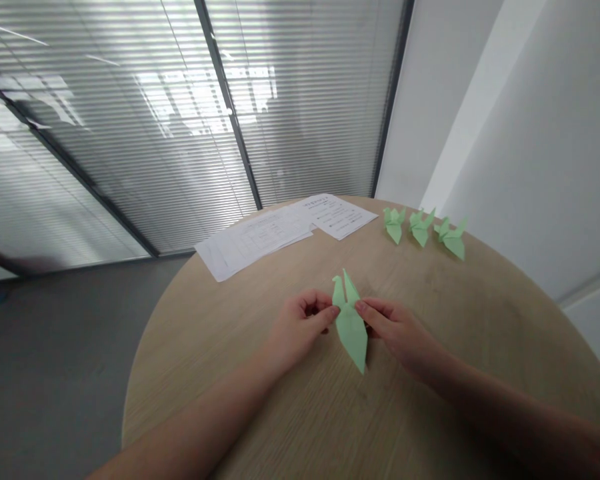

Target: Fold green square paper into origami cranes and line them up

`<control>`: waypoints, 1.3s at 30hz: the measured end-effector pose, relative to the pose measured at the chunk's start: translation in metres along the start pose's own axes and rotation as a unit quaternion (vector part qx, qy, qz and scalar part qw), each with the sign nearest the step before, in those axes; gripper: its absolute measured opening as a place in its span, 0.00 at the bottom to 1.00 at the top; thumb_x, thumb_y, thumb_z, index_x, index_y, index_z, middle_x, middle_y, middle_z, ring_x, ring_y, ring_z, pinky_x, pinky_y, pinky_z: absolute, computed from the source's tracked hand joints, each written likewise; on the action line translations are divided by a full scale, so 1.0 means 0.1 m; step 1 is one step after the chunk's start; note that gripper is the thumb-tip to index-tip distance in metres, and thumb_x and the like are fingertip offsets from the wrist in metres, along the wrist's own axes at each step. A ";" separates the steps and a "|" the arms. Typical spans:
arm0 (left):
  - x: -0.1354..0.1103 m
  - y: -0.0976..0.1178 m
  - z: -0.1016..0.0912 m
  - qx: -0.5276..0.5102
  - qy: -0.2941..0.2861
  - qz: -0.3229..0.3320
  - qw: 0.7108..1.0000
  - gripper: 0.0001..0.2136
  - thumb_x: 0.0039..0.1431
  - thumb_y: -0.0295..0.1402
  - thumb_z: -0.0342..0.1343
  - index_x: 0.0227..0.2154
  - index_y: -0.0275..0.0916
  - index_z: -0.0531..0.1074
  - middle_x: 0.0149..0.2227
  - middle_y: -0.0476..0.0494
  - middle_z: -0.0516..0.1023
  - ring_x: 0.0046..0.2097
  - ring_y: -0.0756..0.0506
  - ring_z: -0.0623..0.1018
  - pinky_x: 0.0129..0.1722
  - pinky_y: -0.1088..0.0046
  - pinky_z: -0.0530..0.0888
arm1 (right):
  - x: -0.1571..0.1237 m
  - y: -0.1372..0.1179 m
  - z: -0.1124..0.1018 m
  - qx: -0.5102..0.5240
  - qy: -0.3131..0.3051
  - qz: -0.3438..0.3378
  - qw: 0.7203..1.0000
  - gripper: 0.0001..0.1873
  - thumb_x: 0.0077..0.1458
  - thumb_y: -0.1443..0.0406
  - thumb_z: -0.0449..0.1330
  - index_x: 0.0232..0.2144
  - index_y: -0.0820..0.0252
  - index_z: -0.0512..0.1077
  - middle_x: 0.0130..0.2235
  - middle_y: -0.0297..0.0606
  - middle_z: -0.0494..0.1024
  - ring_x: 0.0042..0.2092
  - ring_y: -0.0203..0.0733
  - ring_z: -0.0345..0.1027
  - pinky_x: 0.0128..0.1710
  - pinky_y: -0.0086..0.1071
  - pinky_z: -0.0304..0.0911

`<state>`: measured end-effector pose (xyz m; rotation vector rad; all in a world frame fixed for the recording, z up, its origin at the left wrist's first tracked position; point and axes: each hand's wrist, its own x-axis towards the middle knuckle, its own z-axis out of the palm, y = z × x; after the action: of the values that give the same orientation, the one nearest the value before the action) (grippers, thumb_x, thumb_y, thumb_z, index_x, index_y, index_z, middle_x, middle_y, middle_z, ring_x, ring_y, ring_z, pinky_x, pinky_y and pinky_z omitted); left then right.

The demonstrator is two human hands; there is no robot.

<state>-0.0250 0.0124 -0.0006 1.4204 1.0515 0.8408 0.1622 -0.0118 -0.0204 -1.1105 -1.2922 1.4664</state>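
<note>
A light green paper crane (351,328) is held flat between my two hands, just above the wooden table. Its two narrow points face away from me, the left one bent over at the tip like a head, and its broad wing points toward me. My left hand (305,321) pinches the left edge between thumb and fingers. On the opposite edge, my right hand (387,325) has its thumb on top and its fingers underneath. The fingers under the paper are partly hidden.
Three finished green cranes (420,228) stand in a row at the table's far right. Printed sheets of paper (265,237) overlap along the back edge of the round table (190,373). Behind it are glass panels with blinds (310,100) and, to the right, a white wall (530,133).
</note>
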 end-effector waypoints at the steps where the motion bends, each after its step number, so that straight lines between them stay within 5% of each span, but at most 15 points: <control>1: 0.00 0.00 -0.01 0.007 0.005 0.006 1.000 0.11 0.54 0.39 0.61 0.30 0.36 0.73 0.26 0.50 0.72 0.29 0.50 0.71 0.32 0.71 0.70 | 0.01 0.00 0.00 0.007 0.000 -0.007 1.000 0.24 0.55 0.45 0.62 0.35 0.61 0.77 0.31 0.37 0.77 0.34 0.41 0.70 0.39 0.37 0.67; 7: 0.00 -0.04 -0.04 0.056 0.014 0.068 0.996 0.10 0.56 0.39 0.61 0.31 0.36 0.76 0.27 0.50 0.72 0.29 0.50 0.69 0.31 0.72 0.66 | 0.05 0.03 -0.05 0.005 0.007 -0.072 0.997 0.19 0.52 0.48 0.66 0.34 0.58 0.78 0.33 0.37 0.80 0.37 0.43 0.73 0.41 0.36 0.68; 18: -0.02 -0.02 -0.01 0.026 0.014 0.088 0.996 0.09 0.54 0.37 0.64 0.28 0.36 0.75 0.24 0.53 0.66 0.27 0.51 0.66 0.29 0.73 0.63 | 0.01 0.07 -0.09 -0.053 0.030 -0.147 0.987 0.09 0.58 0.58 0.64 0.35 0.57 0.77 0.35 0.38 0.78 0.37 0.42 0.72 0.40 0.36 0.67; 24: -0.02 0.02 -0.05 -0.042 -0.002 0.111 0.993 0.07 0.53 0.35 0.66 0.31 0.37 0.79 0.34 0.46 0.77 0.36 0.47 0.75 0.38 0.70 0.71 | -0.04 0.01 -0.09 -0.117 0.026 -0.223 0.967 0.04 0.60 0.64 0.62 0.33 0.57 0.75 0.32 0.35 0.75 0.35 0.39 0.70 0.37 0.33 0.66; 29: -0.03 0.01 -0.05 -0.078 -0.021 0.120 0.989 0.04 0.54 0.32 0.67 0.29 0.38 0.79 0.33 0.48 0.77 0.35 0.50 0.75 0.38 0.74 0.71 | -0.09 -0.07 -0.09 -0.185 0.063 -0.295 0.935 0.04 0.58 0.68 0.62 0.30 0.57 0.73 0.29 0.32 0.73 0.32 0.36 0.68 0.34 0.29 0.64; 39: -0.03 -0.02 -0.10 -0.035 -0.015 0.180 0.983 0.01 0.58 0.30 0.64 0.32 0.39 0.78 0.34 0.49 0.77 0.36 0.50 0.75 0.37 0.76 0.71 | -0.08 -0.02 -0.11 -0.193 0.078 -0.273 0.939 0.03 0.59 0.66 0.61 0.32 0.57 0.73 0.30 0.33 0.76 0.33 0.39 0.72 0.36 0.31 0.67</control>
<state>-0.0356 0.0133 -0.0011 1.5834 0.7436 1.0998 0.1752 -0.0165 -0.0182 -0.9742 -1.6492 0.7182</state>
